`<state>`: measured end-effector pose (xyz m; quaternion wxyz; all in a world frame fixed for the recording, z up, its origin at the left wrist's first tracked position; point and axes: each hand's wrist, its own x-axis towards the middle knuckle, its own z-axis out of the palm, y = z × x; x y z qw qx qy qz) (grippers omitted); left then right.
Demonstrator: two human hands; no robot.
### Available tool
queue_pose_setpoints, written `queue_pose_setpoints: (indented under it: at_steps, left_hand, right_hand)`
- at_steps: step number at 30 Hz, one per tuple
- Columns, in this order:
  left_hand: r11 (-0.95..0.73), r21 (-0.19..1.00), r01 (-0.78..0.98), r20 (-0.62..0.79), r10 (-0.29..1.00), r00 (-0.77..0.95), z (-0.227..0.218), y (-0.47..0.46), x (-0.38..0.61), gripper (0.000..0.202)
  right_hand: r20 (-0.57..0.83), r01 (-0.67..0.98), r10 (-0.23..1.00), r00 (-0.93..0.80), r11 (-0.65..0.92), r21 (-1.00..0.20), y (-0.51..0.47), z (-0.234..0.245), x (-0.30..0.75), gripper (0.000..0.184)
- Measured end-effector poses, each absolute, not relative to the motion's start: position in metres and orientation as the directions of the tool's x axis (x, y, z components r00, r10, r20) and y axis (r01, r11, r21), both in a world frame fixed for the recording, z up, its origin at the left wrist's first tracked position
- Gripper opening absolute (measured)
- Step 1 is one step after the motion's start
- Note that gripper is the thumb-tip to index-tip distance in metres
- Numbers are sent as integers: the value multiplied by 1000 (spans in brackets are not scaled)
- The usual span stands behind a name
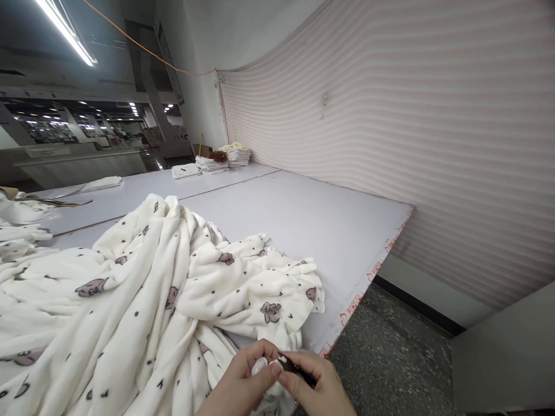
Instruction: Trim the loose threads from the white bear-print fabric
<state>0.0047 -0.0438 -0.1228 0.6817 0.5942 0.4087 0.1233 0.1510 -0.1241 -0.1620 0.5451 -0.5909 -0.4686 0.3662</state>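
White plush fabric (160, 306) with brown bear prints and small dark marks lies bunched over the left and middle of the table. At its near right edge, my left hand (249, 375) is closed, pinching a bit of the white fabric between thumb and fingers. My right hand (318, 381) is closed around a small dark tool (299, 371), whose tip meets the fabric at the left fingertips. The tool's kind cannot be made out, as the fingers cover much of it. Both hands are close together, thumbs almost touching.
The pale table (299, 208) ends on the right in an edge with red-printed tape (368, 277), beside a speckled floor (399, 341). Folded white stacks (236, 156) stand at the far end. A striped cloth (390, 115) hangs along the right. More white fabric (21, 211) lies far left.
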Motion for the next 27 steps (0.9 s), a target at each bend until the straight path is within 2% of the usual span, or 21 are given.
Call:
queue_pose_setpoints:
  at_steps: [3,5,9,11,15,18,19,22,23,24,27]
  left_hand:
    - [270,914,302,-404,638,655,-124,-42,6,40]
    - [289,918,270,-395,635,664,-128,-40,8,40]
    - [339,913,228,-400,629,666,-136,-38,9,42]
    - [340,913,225,-399,629,668,-138,-37,9,42]
    - [335,914,228,-396,614,683,-138,-36,9,42]
    - [344,908,237,-407,602,686,-137,-35,11,42]
    - [343,908,239,-408,600,688,-137,-35,12,42]
    - [327,914,241,-397,597,697,-137,-35,12,42]
    - [321,916,241,-393,596,700,-138,-35,12,42]
    - [320,916,243,-394,595,700,-139,-34,11,41]
    - [337,909,245,-406,581,706,-142,-32,9,41]
  right_hand:
    - [-34,12,972,234,-38,-999,-125,-166,156,30]
    - [-48,-44,970,239,-38,-998,-126,-168,158,29]
    - [82,128,945,317,43,-991,-125,-168,156,28]
    - [93,178,943,319,37,-983,-123,-168,156,26]
    - [-10,55,950,312,-29,-998,-122,-175,155,29]
    - [-2,-3,922,388,0,-1000,-123,-181,151,38]
    - [31,23,912,410,24,-999,-123,-181,149,39]
    - [166,203,879,448,81,-976,-118,-174,146,23]
    - [186,231,862,472,82,-969,-117,-171,147,26]
    - [173,215,839,516,69,-974,-115,-168,149,30]
    - [14,32,793,609,-8,-999,-114,-162,159,35]
